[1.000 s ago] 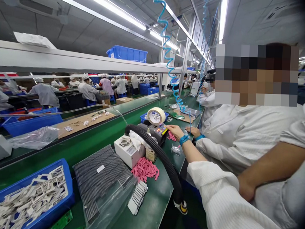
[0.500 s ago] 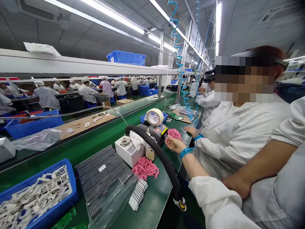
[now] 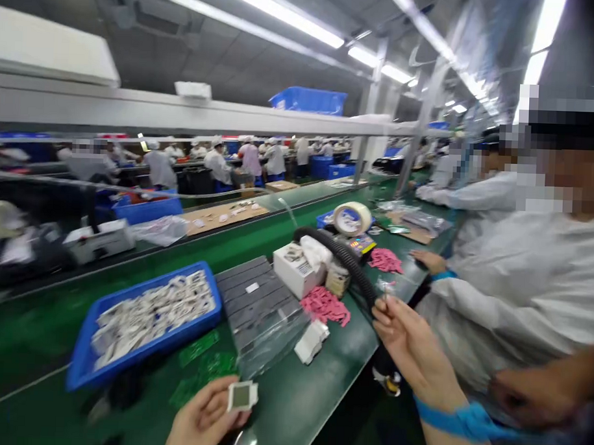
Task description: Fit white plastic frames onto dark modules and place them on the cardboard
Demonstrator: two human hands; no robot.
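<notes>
At the near edge of the green bench, my left hand (image 3: 205, 417) is closed around a small LCD display in a white frame (image 3: 242, 396), its grey-green face towards me. My right hand (image 3: 412, 346), with a blue wrist strap (image 3: 458, 416), is raised to the right of the bench, thumb and fingertips pinched on a small clear strip (image 3: 386, 286), blurred. Beyond that hand stands a black machine with coloured buttons (image 3: 363, 244). Pink strips (image 3: 326, 306) and a stack of white pieces (image 3: 311, 342) lie between my hands.
A blue bin of white frames (image 3: 144, 337) stands left, beside green circuit boards (image 3: 207, 362) and a bagged dark tray (image 3: 260, 292). A black corrugated hose (image 3: 342, 253) arches past a white box (image 3: 295, 272). A co-worker's sleeve (image 3: 474, 293) is close on the right.
My right hand has come back from beside the button machine towards me, the clear strip in its fingers. My left hand, holding the display, has entered view. The camera has turned left.
</notes>
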